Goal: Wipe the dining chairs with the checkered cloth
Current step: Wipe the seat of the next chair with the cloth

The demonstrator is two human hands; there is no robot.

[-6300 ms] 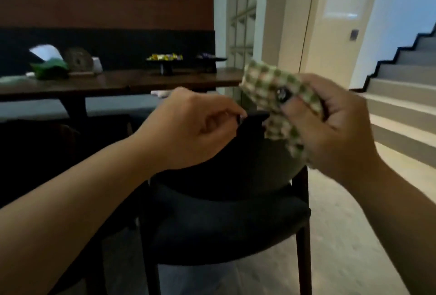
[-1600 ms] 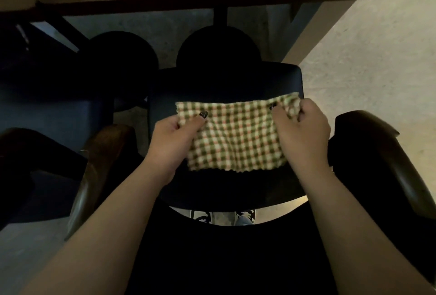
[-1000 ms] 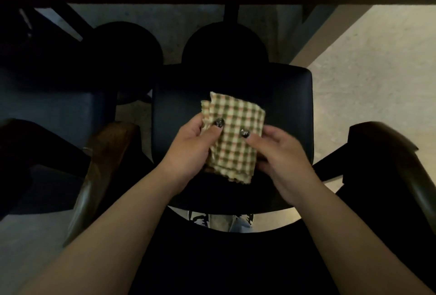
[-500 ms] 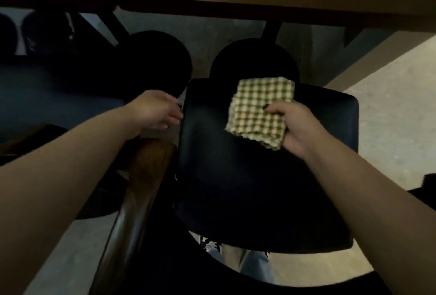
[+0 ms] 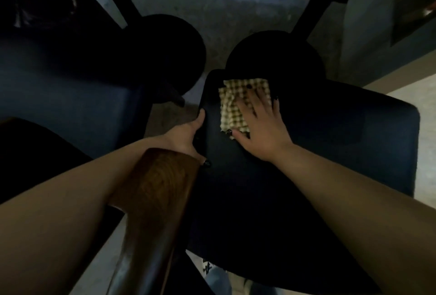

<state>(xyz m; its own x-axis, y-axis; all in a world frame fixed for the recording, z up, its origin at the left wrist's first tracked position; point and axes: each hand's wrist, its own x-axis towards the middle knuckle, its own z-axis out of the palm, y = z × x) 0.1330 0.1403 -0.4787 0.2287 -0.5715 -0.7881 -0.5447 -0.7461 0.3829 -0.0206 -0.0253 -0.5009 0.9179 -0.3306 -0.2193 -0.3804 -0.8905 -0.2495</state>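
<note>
The right hand (image 5: 259,127) pressed flat, straight fingers on the checkered cloth (image 5: 232,108) at the far seat (image 5: 330,153) corner, the left hand (image 5: 186,134) gripped the seat edge, and the folded cloth could bunch up or slip off.

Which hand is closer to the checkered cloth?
Right. The right hand presses flat on the checkered cloth; the left hand grips the seat edge beside it, not touching.
</note>
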